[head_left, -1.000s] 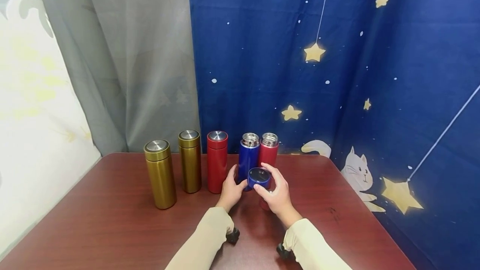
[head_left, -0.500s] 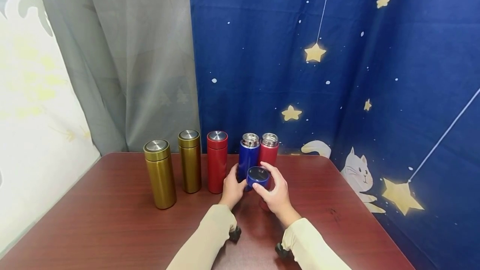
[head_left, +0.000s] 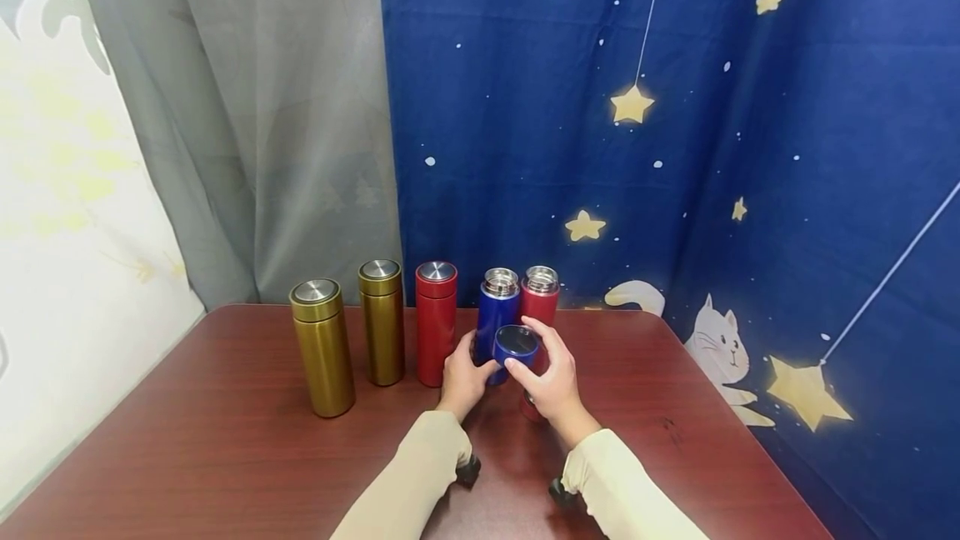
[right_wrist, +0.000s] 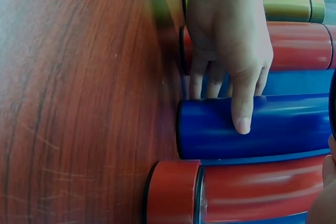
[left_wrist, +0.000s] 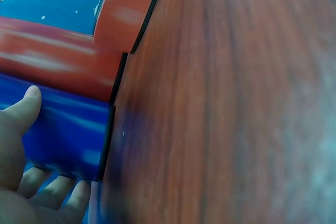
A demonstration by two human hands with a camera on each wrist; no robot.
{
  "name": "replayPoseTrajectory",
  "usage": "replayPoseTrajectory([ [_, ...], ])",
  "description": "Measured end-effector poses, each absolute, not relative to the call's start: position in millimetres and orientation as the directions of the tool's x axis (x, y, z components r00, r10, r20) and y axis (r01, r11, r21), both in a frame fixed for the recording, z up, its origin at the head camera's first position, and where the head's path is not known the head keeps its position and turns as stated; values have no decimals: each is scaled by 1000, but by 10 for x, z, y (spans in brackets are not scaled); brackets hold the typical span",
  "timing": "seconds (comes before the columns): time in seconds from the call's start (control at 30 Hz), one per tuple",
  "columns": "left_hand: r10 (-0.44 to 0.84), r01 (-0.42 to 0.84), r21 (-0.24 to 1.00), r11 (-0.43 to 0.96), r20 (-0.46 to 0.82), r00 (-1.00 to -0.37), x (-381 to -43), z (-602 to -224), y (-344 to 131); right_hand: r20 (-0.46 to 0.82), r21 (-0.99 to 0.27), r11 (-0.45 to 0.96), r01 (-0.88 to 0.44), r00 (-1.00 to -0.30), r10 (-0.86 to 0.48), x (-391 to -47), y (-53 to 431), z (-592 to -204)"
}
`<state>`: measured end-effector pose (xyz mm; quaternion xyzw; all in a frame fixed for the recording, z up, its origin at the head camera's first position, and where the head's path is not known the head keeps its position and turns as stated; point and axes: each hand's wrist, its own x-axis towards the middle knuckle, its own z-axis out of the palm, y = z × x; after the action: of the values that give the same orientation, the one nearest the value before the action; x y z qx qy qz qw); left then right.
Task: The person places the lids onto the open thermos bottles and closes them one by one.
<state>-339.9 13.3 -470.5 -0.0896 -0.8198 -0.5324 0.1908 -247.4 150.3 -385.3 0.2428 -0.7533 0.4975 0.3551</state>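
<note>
An uncapped blue thermos bottle (head_left: 497,315) stands upright with its steel mouth bare. My left hand (head_left: 463,375) grips its lower body, thumb on the near side and fingers round the far side, as the left wrist view of the blue body (left_wrist: 73,124) shows. In front of the bottle, below mouth height, my right hand (head_left: 553,373) holds the blue lid (head_left: 516,344) between thumb and fingers, top facing up. Just right of it is an open red thermos bottle (head_left: 542,303). Its red lid (right_wrist: 172,192) sits on the table in front, mostly hidden by my right hand in the head view.
A capped red thermos (head_left: 436,323) stands left of my left hand. Farther left are two capped gold thermoses, the back one (head_left: 383,332) and the nearer one (head_left: 324,357). The wooden table (head_left: 225,457) ends at a starry blue curtain (head_left: 510,107) behind the bottles.
My right hand has lifted slightly with the blue lid, toward the blue bottle. My left hand stays on the bottle, and the other bottles have not moved.
</note>
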Motion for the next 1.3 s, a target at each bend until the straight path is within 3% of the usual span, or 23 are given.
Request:
replayPoseTrajectory([
  [0.7, 11, 318, 864, 390, 341, -940, -3311, -4644, 23, 788, -561, 421, -712, -616, 9, -2471, 1501, -3722],
  [1.3, 61, 323, 864, 385, 325, -944, -3277, -4619, -61, 851, -498, 418, -760, -520, 67, -2476, 1443, -3644],
])
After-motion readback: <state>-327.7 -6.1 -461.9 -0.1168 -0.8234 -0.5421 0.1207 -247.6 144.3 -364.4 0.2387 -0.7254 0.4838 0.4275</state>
